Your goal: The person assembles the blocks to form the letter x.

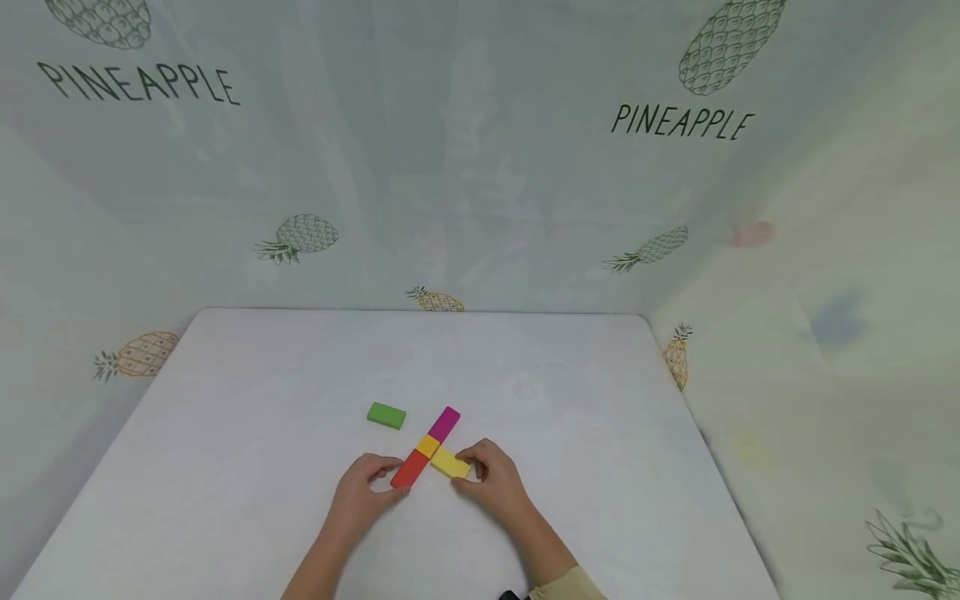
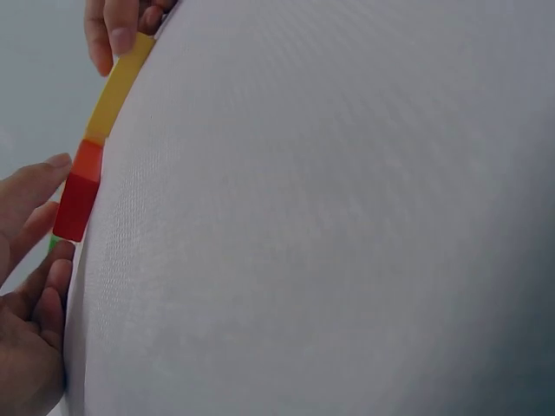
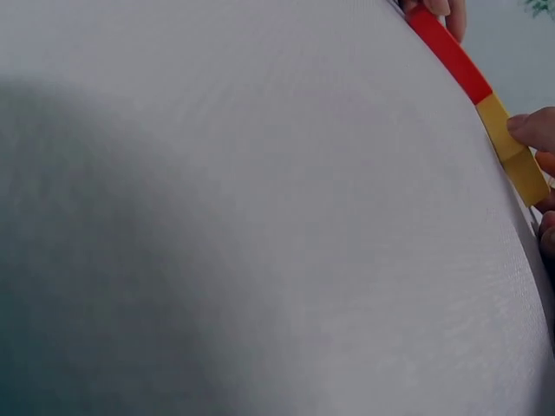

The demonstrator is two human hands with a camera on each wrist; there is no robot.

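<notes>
On the white table, a red block [image 1: 409, 469], an orange-yellow block [image 1: 427, 446] and a magenta block [image 1: 445, 424] form a slanting row. My left hand [image 1: 362, 493] pinches the near end of the red block between thumb and fingers. A yellow block [image 1: 451, 463] lies at the row's right side, its far end by the orange-yellow piece; my right hand [image 1: 495, 482] pinches its other end. In the left wrist view the red block [image 2: 78, 206] and the yellow block [image 2: 117, 91] look end to end. The right wrist view shows the red block [image 3: 449, 56] and yellow block [image 3: 522, 173] between both hands.
A green block [image 1: 386, 416] lies apart on the table [image 1: 247, 433], left of the magenta one. Behind and beside the table hangs a pale cloth [image 1: 465, 167] printed with pineapples. A light sleeve [image 1: 567, 585] covers the right forearm.
</notes>
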